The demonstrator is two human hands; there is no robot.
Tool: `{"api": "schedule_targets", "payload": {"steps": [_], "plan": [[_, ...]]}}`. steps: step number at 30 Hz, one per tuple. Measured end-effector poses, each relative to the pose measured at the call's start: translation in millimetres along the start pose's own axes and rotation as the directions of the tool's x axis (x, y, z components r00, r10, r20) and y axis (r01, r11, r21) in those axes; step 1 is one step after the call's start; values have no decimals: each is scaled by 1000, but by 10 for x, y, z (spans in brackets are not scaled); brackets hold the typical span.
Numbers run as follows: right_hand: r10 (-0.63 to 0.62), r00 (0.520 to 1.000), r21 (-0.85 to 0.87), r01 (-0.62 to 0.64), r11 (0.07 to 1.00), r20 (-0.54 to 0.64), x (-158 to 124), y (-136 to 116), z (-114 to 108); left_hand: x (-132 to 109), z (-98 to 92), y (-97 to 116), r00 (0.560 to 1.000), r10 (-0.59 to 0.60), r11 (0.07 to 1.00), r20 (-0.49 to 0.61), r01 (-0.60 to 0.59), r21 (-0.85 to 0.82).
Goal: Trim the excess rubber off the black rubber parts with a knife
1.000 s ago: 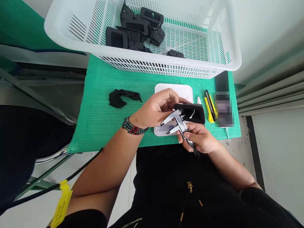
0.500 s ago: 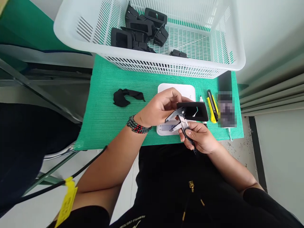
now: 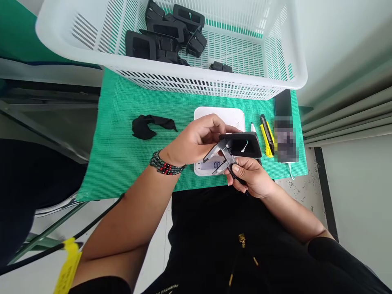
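My left hand (image 3: pixel 200 136) is closed on a black, hollow, frame-shaped plastic part (image 3: pixel 255 145), holding it above a white digital scale (image 3: pixel 200 116). A thin pale strand shows inside the part's opening. In my right hand (image 3: pixel 252 175) is a vernier caliper (image 3: pixel 228 159), gripped along its beam with the thumb on top. The caliper's jaws are spread and point left, close against the part's left end; whether they touch it I cannot tell. The scale's display is partly visible below the caliper.
A white slotted basket (image 3: pixel 196 75) with several similar black parts (image 3: pixel 167 32) stands at the back. A black cloth-like strip (image 3: pixel 143 128) lies on the green mesh mat (image 3: pixel 113 155). Right of the scale are a white marker (image 3: pixel 252 127), a yellow utility knife (image 3: pixel 267 136) and a blurred-out object (image 3: pixel 286 141).
The view has shifted, so everything sits further left. The caliper's jaws look more clearly apart beside the black part, and the scale's display is less covered.
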State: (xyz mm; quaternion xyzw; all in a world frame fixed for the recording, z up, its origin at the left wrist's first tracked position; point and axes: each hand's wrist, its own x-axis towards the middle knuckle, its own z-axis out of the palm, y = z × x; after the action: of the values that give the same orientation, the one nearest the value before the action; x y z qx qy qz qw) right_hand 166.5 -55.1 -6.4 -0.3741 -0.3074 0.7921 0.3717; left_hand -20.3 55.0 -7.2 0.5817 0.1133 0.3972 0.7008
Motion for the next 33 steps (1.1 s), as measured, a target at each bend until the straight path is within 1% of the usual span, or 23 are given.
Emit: {"api": "schedule_targets", "payload": {"steps": [4, 10, 15, 20, 24, 27, 31, 33], "plan": [[6, 1000, -10, -6, 1000, 10, -7, 0, -17, 2, -10, -6, 1000, 14, 1000, 22, -15, 21], [6, 998, -6, -5, 1000, 66, -8, -20, -36, -16, -56, -39, 999, 35, 999, 41, -37, 38], [-14, 992, -15, 16, 1000, 128, -14, -54, -52, -26, -75, -41, 1000, 26, 997, 15, -27, 68], [-46, 982, -26, 51, 998, 186, -20, -77, -71, -16, -48, -3, 1000, 19, 995, -19, -17, 99], [-36, 986, -53, 45, 998, 165, -4, -81, -52, -12, -24, 16, 999, -8, 999, -48, 11, 53], [-27, 987, -76, 40, 996, 156, 22, -69, -30, -17, -30, 27, 999, -17, 999, -45, 19, 49], [-7, 991, -118, 23, 993, 135, 60, -44, -9, -11, -59, 41, 999, -42, 994, 6, 41, 100], [0, 992, -138, 18, 990, 124, 73, -34, -5, 2, -71, 32, 998, -33, 993, 44, 28, 112]]}}
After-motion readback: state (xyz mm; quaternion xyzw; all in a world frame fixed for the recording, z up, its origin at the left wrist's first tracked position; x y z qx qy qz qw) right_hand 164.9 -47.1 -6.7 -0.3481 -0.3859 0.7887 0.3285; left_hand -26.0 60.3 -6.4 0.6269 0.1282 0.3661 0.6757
